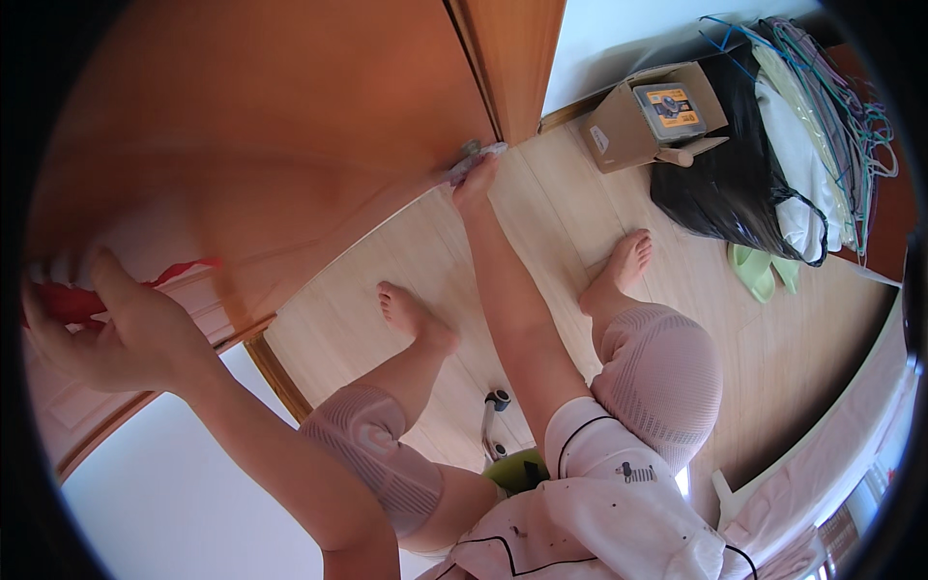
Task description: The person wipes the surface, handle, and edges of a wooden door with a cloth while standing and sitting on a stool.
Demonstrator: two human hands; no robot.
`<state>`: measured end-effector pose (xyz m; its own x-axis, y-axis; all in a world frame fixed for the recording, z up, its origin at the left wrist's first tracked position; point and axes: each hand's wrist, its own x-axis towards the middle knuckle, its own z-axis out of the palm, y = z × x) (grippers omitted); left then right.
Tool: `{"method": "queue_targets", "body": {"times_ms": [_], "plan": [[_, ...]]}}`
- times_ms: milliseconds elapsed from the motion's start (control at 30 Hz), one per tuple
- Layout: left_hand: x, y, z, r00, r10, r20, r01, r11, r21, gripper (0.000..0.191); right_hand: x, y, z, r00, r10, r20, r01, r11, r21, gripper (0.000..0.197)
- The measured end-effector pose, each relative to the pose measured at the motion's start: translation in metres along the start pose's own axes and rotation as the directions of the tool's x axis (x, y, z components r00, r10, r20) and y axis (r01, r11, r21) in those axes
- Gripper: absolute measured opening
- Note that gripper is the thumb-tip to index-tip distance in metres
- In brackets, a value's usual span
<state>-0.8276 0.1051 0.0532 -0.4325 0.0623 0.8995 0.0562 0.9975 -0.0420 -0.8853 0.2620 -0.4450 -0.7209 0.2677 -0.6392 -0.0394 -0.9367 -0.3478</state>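
Note:
My right hand (pixel 475 183) is closed around a crumpled whitish cloth (pixel 464 168), at the edge of a brown wooden door (pixel 312 109). A small metal part, perhaps the door handle (pixel 470 147), shows just above the cloth. On the far left, my left hand (pixel 123 333) is raised with thumb and fingers spread, near the door's surface. Its fingertips are blurred. Behind that hand runs a torn-looking red strip (pixel 181 271) against a pinkish panelled surface (pixel 163 225); whether the fingers touch either one is unclear.
An open cardboard box (pixel 616 130) holding a labelled plastic case (pixel 668 109) stands by the wall. Beside it are a black plastic bag (pixel 714 181), many clothes hangers (pixel 834 94) and green slippers (pixel 754 272). A caster-footed stool (pixel 496 424) is below me, and a bed (pixel 812 464) at lower right.

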Motion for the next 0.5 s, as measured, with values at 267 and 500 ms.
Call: {"method": "queue_targets", "body": {"times_ms": [267,500], "plan": [[0.002,-0.008,0.001,0.999,0.001,-0.043,-0.003,0.999,-0.040,0.045,-0.166,0.087,0.090,0.997,0.075,-0.006,-0.074,0.991,0.113,0.042],[0.002,-0.019,-0.008,0.996,0.048,-0.069,-0.041,0.994,0.101,0.043,-0.195,0.065,0.139,0.993,0.039,-0.112,-0.019,0.985,0.170,0.053]]}}
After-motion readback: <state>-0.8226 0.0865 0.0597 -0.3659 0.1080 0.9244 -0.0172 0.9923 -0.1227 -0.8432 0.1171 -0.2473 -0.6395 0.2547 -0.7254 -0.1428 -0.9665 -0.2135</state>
